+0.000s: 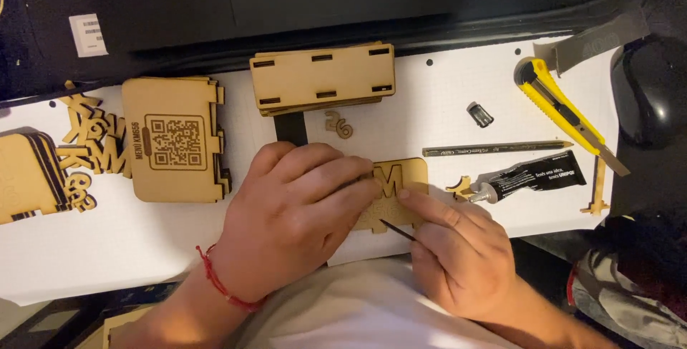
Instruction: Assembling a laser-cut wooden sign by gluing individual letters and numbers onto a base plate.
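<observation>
We see one wooden plate (401, 177) at centre, left hand (293, 213) pressing flat on it, right hand (458, 256) pinching one thin stick (396, 229), one glue tube (533, 176) at three o'clock, one yellow knife (562, 111) at two o'clock.

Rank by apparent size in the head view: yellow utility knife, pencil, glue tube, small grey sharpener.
Largest to smallest:
1. yellow utility knife and pencil: similar length, though the knife is thicker, so no firm ranking
2. glue tube
3. small grey sharpener
</observation>
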